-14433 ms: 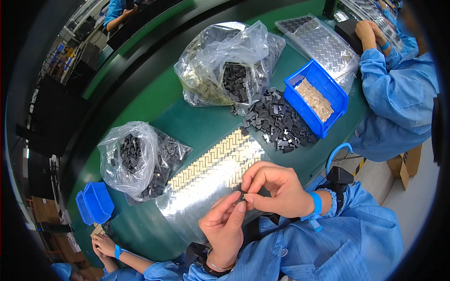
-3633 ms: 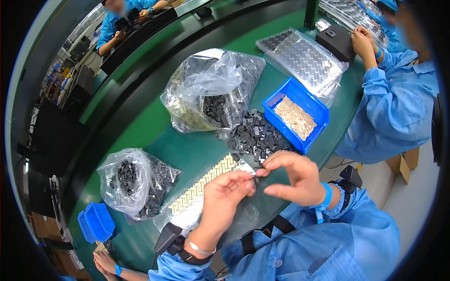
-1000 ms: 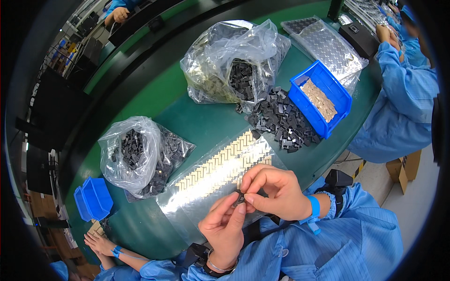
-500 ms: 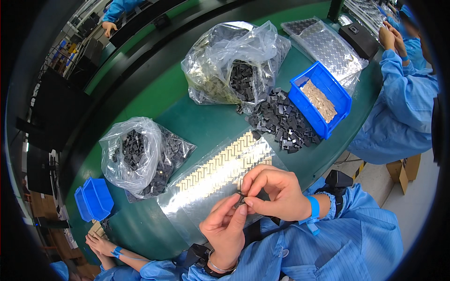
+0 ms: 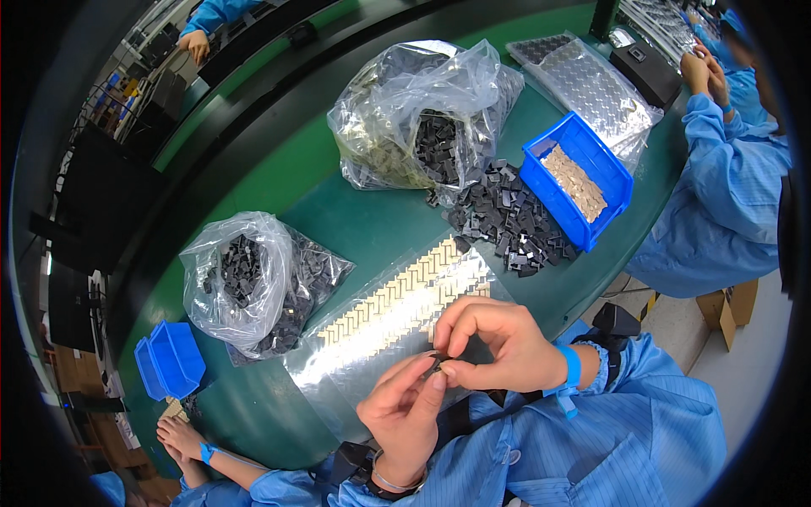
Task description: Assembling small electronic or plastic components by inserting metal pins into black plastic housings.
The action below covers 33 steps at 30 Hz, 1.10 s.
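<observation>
A small black plastic piece [image 5: 437, 362] is held between my two hands above the near edge of a clear sheet. My left hand [image 5: 402, 416] grips it between thumb and fingertips. Thumb and forefinger of my right hand [image 5: 505, 348] pinch at its right side; a tiny pale spot shows by the thumb tip, too small to name. Under and beyond my hands lies the clear sheet [image 5: 325, 372], which carries rows of small cream-coloured strips [image 5: 397, 297]. A loose pile of similar black pieces [image 5: 507, 211] spreads just past the sheet. My fingers partly hide the held piece.
Two clear bags [image 5: 355, 156] [image 5: 198, 291] of black pieces stand on the green table [image 5: 329, 215]. A blue bin [image 5: 604, 144] of tan pieces is at right, another blue bin [image 5: 173, 359] at left. Co-workers' hands [image 5: 182, 438] [image 5: 705, 72] work on both sides.
Both hands stay around the black piece, with a slight shift of my fingers and a small tilt of the piece. The co-worker's hand at the top left has moved a little.
</observation>
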Each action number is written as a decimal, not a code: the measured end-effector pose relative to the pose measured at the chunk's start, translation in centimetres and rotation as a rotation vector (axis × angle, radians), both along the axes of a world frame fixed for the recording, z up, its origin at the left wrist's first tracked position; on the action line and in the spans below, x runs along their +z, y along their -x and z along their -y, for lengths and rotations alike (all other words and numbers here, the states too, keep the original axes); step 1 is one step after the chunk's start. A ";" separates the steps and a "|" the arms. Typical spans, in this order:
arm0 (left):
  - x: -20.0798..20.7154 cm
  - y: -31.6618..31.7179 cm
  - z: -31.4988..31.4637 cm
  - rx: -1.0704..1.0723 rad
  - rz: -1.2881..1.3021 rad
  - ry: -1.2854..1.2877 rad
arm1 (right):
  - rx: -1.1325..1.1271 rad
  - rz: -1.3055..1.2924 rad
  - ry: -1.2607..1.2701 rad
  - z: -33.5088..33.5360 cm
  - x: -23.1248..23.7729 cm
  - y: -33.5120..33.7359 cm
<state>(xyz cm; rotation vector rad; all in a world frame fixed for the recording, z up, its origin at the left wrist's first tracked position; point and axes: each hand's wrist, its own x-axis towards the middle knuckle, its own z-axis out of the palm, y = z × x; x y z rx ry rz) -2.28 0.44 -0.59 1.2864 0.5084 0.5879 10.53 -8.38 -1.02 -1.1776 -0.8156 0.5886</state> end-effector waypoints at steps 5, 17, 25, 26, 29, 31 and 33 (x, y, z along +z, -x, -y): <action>-0.2 0.0 -0.1 -0.037 0.091 0.186 | 0.051 0.050 0.027 0.2 0.3 -0.6; 0.3 -0.5 -0.6 -0.071 0.202 0.383 | 0.163 -0.005 -0.025 0.2 0.4 -1.1; 0.3 -0.8 -0.6 -0.061 0.200 0.162 | 0.205 0.011 0.072 0.3 0.8 -1.5; 0.3 -0.9 -0.7 -0.074 0.229 0.170 | 0.206 0.011 0.072 0.3 0.8 -1.6; 0.2 -0.7 -1.6 -0.202 0.176 0.108 | 0.365 -0.130 0.099 0.4 0.7 -2.3; 0.2 -0.6 -1.9 -0.235 0.154 0.093 | 0.544 -0.423 0.122 0.5 0.6 -2.5; 0.4 -0.4 -2.2 -0.266 0.132 0.076 | 0.589 -0.513 0.116 0.5 0.6 -2.4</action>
